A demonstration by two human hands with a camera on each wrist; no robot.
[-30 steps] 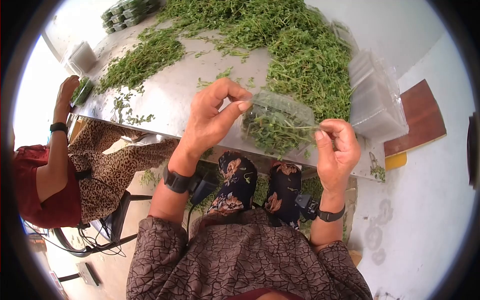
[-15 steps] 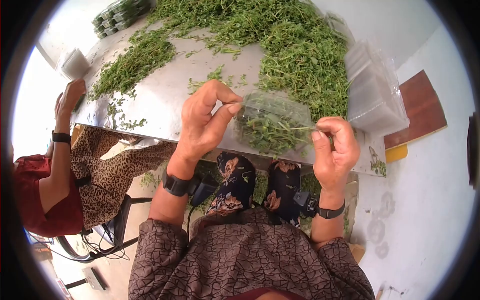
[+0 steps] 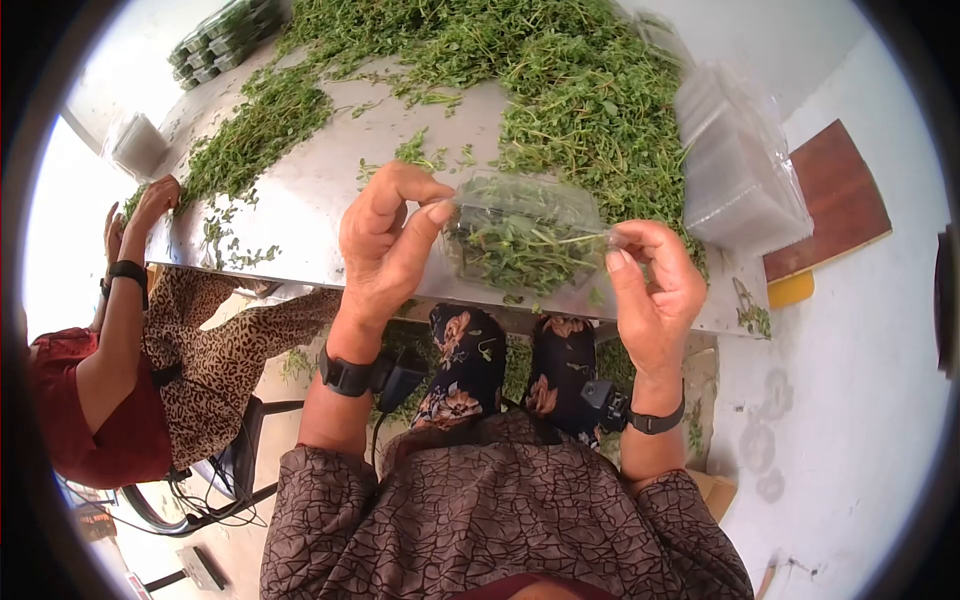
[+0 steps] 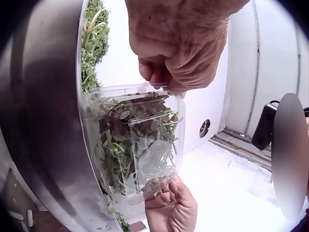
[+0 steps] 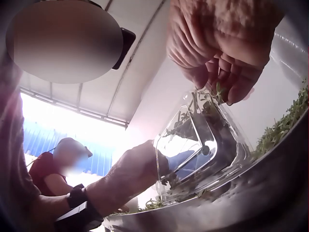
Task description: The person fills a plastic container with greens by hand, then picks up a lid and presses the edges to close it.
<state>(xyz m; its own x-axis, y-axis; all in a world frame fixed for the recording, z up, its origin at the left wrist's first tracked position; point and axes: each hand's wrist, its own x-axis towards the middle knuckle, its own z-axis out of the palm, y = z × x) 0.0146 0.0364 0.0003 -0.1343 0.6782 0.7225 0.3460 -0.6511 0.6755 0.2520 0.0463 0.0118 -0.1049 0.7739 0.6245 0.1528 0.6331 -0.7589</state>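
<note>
A clear plastic clamshell box full of leafy green sprigs is held between both hands above the near edge of the metal table. My left hand pinches its left edge between thumb and fingers. At the opposite edge, my right hand pinches the rim, where a pale stem pokes out by the fingertips. The left wrist view shows the lid lying over the greens in the box. In the right wrist view, leaves stick out at the corner under the right hand.
A large heap of loose greens covers the back and right of the table. Stacked empty clear boxes stand at the right edge. Filled boxes are piled at far left. Another person's hand works at the table's left end.
The view has shifted slightly; both hands keep their pinch on the box, which appears a little farther left and up. The other person's hands have moved at the table's left end.
</note>
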